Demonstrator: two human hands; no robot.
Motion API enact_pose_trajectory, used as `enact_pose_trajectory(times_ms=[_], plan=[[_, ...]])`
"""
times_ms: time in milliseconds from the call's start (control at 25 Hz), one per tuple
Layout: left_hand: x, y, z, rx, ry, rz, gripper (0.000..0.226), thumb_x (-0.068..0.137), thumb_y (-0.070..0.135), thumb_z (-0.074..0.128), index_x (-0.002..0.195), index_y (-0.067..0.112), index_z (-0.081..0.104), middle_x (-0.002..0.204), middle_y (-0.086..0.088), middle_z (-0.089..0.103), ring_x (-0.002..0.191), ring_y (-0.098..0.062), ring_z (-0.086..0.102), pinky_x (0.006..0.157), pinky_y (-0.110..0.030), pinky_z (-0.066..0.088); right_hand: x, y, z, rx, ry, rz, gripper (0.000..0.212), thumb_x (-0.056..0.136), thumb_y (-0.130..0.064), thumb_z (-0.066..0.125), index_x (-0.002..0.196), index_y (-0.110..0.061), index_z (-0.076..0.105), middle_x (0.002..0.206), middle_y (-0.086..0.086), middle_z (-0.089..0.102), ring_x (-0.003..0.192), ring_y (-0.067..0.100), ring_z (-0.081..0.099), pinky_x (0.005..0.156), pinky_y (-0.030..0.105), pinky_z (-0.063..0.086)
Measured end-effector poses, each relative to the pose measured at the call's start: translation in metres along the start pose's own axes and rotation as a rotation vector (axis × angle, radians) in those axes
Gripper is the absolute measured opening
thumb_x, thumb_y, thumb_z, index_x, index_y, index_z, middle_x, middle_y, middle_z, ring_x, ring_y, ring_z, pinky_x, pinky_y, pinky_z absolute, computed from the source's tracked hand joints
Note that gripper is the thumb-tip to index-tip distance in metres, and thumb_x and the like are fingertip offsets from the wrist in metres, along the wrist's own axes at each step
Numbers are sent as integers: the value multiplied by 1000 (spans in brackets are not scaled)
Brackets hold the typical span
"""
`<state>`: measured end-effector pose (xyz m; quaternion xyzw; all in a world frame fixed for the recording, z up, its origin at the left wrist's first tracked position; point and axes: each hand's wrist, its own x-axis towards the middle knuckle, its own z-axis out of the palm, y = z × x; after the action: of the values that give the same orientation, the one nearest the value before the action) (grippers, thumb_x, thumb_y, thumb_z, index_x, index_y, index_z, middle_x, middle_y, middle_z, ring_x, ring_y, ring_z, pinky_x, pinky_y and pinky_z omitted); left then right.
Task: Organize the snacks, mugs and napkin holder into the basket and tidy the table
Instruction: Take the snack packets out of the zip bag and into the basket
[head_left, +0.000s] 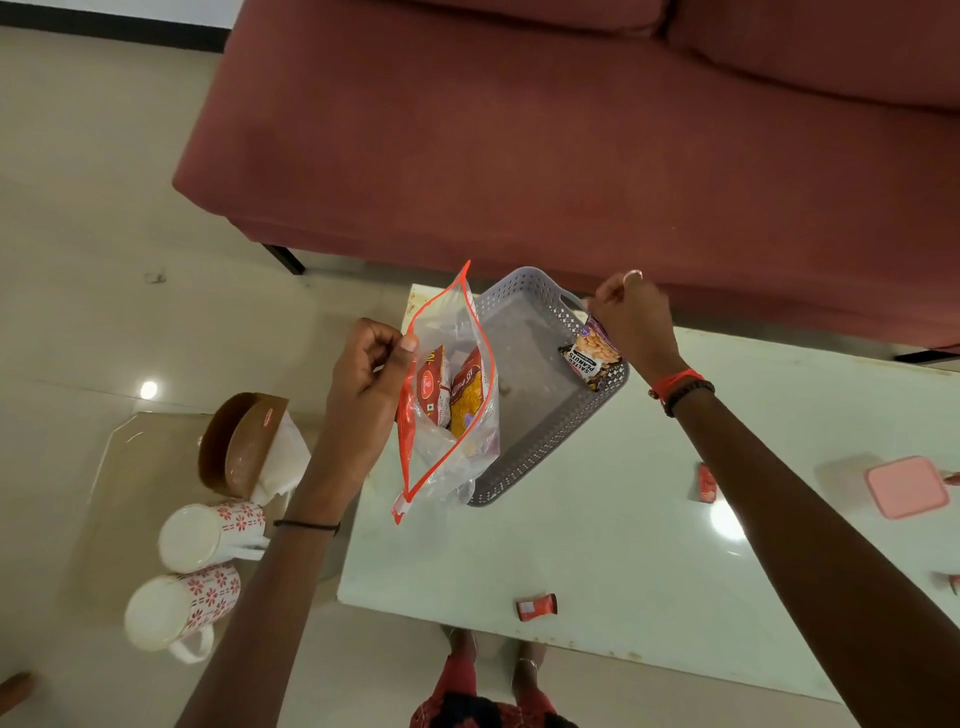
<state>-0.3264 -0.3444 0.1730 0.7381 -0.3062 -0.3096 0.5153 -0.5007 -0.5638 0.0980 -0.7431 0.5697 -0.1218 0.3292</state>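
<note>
Over the grey basket (524, 395), at the far left corner of the pale surface (597, 561), I have both hands up and both are full. In the head view, my left hand (363, 384) pinches the near lip of a clear zip bag (447, 395), mouth gaping toward me, two snack packs already inside. My right hand (636, 322) grips a peanut packet (592, 361) by its top edge, so the packet hangs long-axis down, just above the basket's right wall. The bag's mouth lies to the left of that packet, across the basket; I judge the right hand must carry it leftward and tip it in.

Two flowered mugs (202, 566) and the brown napkin holder (241, 447) sit on a lower glass stand to my left, nearer the left hand. Small red packets (536, 607) lie loose on the surface, nearer the right.
</note>
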Motion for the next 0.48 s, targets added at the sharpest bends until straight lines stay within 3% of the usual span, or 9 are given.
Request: enact_pose_trajectory(times_ms=[80,120,200,240,320,400,480], plan=[[-7,1,1,-1,-16,5,13,95,19,49,82,20,47,70,3,54,56,3,57,51,-8,45,-32,-49,-27,117,-15,-241,12,81,-26,71,82,-15,68,81,0,70,73,7,62,67,11,47],[-10,2,2,4,-15,10,13,95,18,49,82,19,47,70,2,54,57,1,57,51,-7,44,-51,-72,-40,176,-103,-393,10,78,-26,73,80,-17,71,76,-5,70,70,1,62,66,4,46],[-19,4,5,23,-8,23,15,95,17,49,80,20,47,70,1,53,59,-4,54,53,-9,42,-84,-105,-58,178,-408,-635,10,77,-22,73,84,-16,76,79,-5,74,73,-13,61,67,-5,41],[-24,6,8,31,-16,24,14,95,16,49,81,17,47,70,0,53,60,-5,53,53,-10,42,-95,-113,-56,55,-541,-714,12,81,-19,69,90,-15,77,87,-4,76,77,-16,60,68,-8,37],[-34,9,13,33,-43,31,13,95,13,49,82,11,47,69,0,53,59,-1,54,53,-7,41,-109,-119,-38,-337,-677,-830,22,91,-14,58,107,-9,71,104,6,74,84,0,63,69,2,36],[-43,13,19,32,-70,56,19,94,10,50,77,17,47,67,1,52,56,4,53,54,-5,40,-119,-116,-11,-624,-792,-789,25,95,-9,47,114,-4,62,110,14,67,81,17,55,67,19,37],[-52,19,24,34,-104,77,26,94,9,50,74,25,45,66,0,52,58,-1,54,56,-6,40,-129,-107,10,-801,-857,-747,28,97,-5,38,117,1,57,116,18,62,88,25,55,74,28,41]])
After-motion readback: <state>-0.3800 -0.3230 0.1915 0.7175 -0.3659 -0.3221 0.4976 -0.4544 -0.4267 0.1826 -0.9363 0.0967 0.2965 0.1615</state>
